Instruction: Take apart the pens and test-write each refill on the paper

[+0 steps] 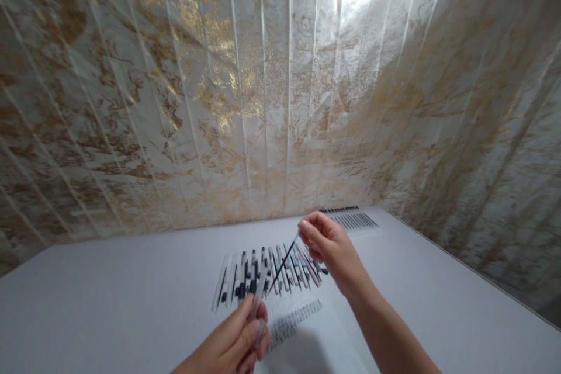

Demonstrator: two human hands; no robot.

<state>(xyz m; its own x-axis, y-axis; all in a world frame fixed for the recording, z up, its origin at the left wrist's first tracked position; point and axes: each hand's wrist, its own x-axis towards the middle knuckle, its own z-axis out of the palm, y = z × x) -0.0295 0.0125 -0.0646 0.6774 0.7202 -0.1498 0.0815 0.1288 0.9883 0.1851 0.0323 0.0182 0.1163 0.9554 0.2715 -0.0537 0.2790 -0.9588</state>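
A thin dark refill [286, 257] is pinched in the fingertips of the right hand [329, 246], above a row of pens [244, 274]. A pale tube [259, 293] is gripped by the curled left hand [241, 336].

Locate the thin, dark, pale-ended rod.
Head view, lower middle: the rod is pinched by the right hand, slanting down toward the left hand, over the row of slim, multicoloured pens.

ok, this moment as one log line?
left hand: gripping slender translucent tube | right hand: pinching thin dark stick by its pale end, tilted | white table: row of slender pen parts
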